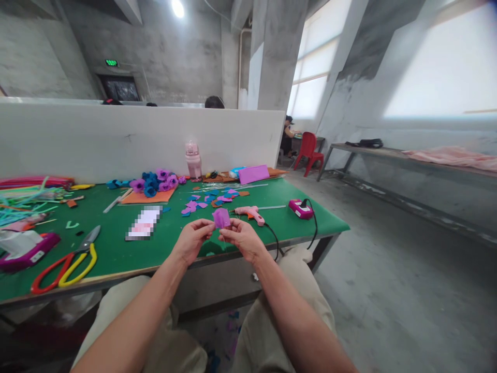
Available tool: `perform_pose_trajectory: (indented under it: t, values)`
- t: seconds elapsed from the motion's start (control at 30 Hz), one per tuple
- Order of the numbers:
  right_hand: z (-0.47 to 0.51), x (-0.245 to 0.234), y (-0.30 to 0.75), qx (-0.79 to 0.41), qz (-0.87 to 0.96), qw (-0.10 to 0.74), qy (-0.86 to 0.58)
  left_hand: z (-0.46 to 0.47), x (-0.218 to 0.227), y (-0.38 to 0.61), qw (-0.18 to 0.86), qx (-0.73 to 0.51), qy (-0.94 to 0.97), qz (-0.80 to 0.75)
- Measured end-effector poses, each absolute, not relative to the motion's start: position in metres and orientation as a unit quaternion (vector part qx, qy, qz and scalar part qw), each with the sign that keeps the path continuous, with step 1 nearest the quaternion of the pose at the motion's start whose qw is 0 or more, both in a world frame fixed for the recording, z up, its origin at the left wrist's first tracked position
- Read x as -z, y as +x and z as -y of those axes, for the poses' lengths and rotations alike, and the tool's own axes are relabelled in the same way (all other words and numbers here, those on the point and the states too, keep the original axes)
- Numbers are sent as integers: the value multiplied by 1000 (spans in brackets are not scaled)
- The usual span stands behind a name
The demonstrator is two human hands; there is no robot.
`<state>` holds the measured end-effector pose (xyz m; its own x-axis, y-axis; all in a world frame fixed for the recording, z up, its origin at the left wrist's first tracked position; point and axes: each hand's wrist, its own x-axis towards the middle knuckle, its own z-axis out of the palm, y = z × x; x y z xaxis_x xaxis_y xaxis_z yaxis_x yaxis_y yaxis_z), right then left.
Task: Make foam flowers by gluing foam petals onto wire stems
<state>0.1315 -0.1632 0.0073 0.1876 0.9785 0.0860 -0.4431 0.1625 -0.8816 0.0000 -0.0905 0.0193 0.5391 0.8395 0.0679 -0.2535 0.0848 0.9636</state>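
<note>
Between my two hands, above the front edge of the green table, is a small purple paper piece [221,218]. My left hand [193,237] pinches its left edge between thumb and fingers. At its lower right, my right hand [243,238] grips it the same way. Just beyond my right hand lies a pink glue gun [251,213] with a clear glue stick in its back. Cut purple, blue and brown pieces [212,200] are scattered past my hands. Purple and blue paper flowers [155,181] rest on an orange sheet [151,197] farther left.
Scissors [79,256] with red and yellow handles lie at the left front. A purple power socket [300,209] with a black cord sits at the right. A pink bottle [193,159] stands by the white partition [135,134]. A red chair [309,150] is farther off.
</note>
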Motion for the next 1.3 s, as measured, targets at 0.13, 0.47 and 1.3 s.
perform_pose_trajectory:
  t: [0.13, 0.47, 1.3]
  values:
    - [163, -7, 130, -516, 357, 679, -381, 91, -20, 0, 683, -400, 550, -268]
    - [161, -4, 131, -512, 353, 688, -374, 92, -21, 0, 686, -398, 549, -265]
    - [168, -13, 129, -536, 340, 665, -394, 92, -19, 1, 680, -387, 566, -260]
